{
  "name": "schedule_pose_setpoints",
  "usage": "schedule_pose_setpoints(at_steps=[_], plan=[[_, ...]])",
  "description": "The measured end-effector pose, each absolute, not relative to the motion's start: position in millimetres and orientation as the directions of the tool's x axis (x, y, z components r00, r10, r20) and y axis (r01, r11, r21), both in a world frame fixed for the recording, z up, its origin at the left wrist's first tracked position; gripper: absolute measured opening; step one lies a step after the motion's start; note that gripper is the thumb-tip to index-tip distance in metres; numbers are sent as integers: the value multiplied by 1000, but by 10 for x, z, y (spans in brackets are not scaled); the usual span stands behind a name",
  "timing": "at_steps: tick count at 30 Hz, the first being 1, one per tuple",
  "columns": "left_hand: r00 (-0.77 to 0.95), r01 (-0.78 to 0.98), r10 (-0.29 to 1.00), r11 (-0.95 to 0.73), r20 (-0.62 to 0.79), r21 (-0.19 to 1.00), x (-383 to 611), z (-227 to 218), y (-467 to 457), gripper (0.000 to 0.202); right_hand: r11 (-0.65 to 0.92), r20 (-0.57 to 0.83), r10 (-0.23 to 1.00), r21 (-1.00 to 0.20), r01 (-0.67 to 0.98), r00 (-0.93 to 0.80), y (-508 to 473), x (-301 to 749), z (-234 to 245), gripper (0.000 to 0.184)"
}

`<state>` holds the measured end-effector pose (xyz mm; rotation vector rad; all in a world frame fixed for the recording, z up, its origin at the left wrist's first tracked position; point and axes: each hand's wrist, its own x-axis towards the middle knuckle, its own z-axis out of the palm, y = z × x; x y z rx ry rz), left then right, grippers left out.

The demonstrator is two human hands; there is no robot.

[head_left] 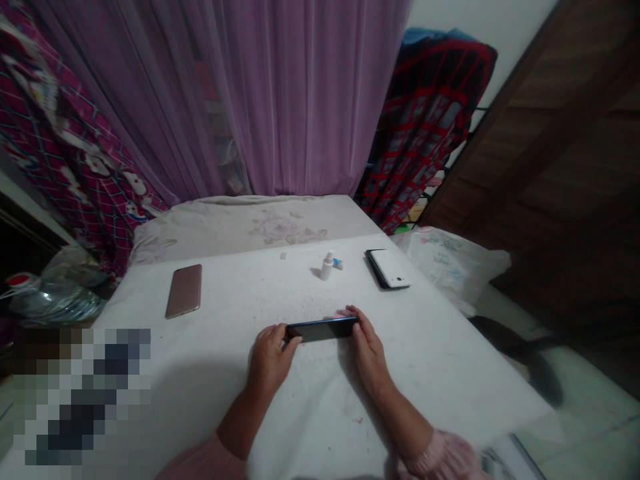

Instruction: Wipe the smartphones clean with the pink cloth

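Observation:
A dark smartphone is held sideways just above the white-covered table, its dark screen tilted towards me. My left hand grips its left end, thumb along the front edge. At the opposite end, my right hand has its fingers wrapped round the phone. Something small and pinkish shows behind the phone near my right fingertips; I cannot make out what it is. Beyond the phone stands a small white spray bottle, upright, with a little blue-and-white item beside it.
On the left lies a rose-gold phone, back up. To the right, a white phone rests on a black one. A tiny pale square lies farther back. A plastic bag sits past the right edge; water bottles stand left.

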<state>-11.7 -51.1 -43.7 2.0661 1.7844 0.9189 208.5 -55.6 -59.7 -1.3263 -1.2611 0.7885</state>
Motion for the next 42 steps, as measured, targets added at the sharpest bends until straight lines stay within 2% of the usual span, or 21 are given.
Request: schedule_pose_setpoints(at_steps=[4,9,11,14,16,19,21,23,27,32,38,40,42], plan=[[39,789,955,-210,294,578,-121,-446,-501,10,154,229,962,-906,394,150,-622,2159,-632,48],[14,762,966,-177,258,624,-145,-460,-484,11,149,168,986,-884,443,3,-540,2277,-426,41],[-3,738,969,-165,248,654,-156,-478,-473,10,213,201,977,-878,428,-73,-487,2331,-303,36],[0,712,965,-184,262,678,-149,-501,-460,11,363,330,932,-827,428,-152,-395,2411,-56,29],[28,696,956,-228,292,681,-122,-495,-462,13,471,427,881,-751,462,-203,-324,2446,160,26],[35,671,940,-274,340,689,-63,-417,-486,35,638,545,765,-576,511,-342,-220,2443,495,24],[18,650,930,-289,366,702,-20,-308,-499,42,735,589,671,-446,511,-451,-163,2398,658,24],[23,617,921,-319,388,720,24,-168,-496,42,796,610,592,-344,497,-526,-125,2322,740,25],[84,559,910,-380,406,737,110,96,-435,33,814,660,529,-215,540,-534,-135,2105,697,25],[97,599,895,-402,435,692,162,230,-362,15,716,750,491,-59,695,-442,-284,1816,484,30],[190,638,813,-528,551,560,198,248,-390,19,702,837,433,-80,708,-335,-303,1813,262,41],[204,627,796,-554,570,548,220,249,-398,19,731,847,436,-137,668,-304,-282,1883,213,46],[207,620,783,-569,587,540,240,246,-402,20,736,846,481,-248,630,-229,-281,1928,171,49]])
